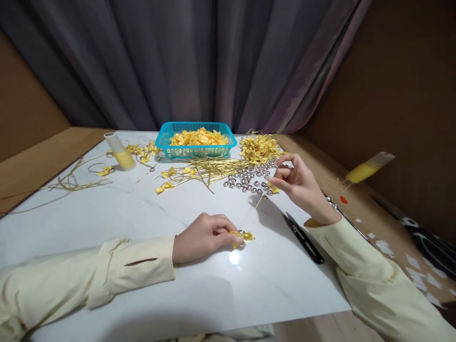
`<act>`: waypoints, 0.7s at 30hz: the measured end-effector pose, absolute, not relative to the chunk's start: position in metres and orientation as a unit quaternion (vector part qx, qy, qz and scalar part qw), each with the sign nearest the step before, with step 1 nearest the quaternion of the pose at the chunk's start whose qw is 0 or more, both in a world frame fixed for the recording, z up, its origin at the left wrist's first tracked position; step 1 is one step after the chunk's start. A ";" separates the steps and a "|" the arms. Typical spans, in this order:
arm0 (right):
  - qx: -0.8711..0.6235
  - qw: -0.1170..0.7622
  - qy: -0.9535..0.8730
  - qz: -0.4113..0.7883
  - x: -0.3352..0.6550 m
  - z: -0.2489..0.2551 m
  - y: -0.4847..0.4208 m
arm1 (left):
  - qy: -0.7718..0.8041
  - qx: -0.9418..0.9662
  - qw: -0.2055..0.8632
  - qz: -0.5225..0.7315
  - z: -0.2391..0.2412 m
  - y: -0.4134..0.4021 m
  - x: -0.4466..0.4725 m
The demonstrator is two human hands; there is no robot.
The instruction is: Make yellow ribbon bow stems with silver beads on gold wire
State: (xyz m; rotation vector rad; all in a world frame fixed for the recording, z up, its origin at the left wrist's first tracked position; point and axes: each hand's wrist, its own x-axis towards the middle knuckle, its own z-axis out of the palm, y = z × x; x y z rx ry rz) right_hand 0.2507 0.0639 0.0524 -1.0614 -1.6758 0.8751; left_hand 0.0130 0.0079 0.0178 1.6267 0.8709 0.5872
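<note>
My left hand (210, 236) rests on the white tabletop, thumb and fingers pinching a small yellow ribbon bow (247, 235) with a silvery piece at its middle. Up and to the right, my right hand (299, 183) is raised by the scattered silver beads (245, 178), its fingers curled in toward the thumb. What those fingers hold, if anything, is too small to make out. A thin pale strand (259, 201) shows between the two hands. Another yellow bow (273, 188) sits just under my right thumb.
Black thread snips (304, 240) lie below my right hand. A turquoise basket (195, 151) of yellow bows stands at the back, beside a yellow bow pile (260, 148). Gold wire stems (217, 170) lie before it. A tube with yellow contents (121, 153) stands left; black-handled scissors (432, 247) lie right.
</note>
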 end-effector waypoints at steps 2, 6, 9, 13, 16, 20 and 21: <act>-0.431 0.469 -0.681 0.360 0.251 0.052 0.064 | 0.367 0.691 0.571 0.249 0.017 0.008 0.013; -0.436 0.467 -0.677 0.365 0.249 0.052 0.063 | 0.356 0.694 0.575 0.247 0.015 0.008 0.013; -0.435 0.464 -0.678 0.368 0.249 0.052 0.063 | 0.352 0.693 0.579 0.245 0.014 0.008 0.012; -0.435 0.462 -0.680 0.367 0.249 0.052 0.063 | 0.355 0.687 0.585 0.243 0.014 0.008 0.013; -0.437 0.461 -0.681 0.364 0.249 0.051 0.064 | 0.350 0.687 0.589 0.242 0.015 0.008 0.012; -0.439 0.459 -0.682 0.363 0.250 0.049 0.065 | 0.336 0.695 0.588 0.242 0.017 0.009 0.012; -0.439 0.459 -0.681 0.364 0.251 0.049 0.065 | 0.333 0.697 0.586 0.242 0.016 0.010 0.012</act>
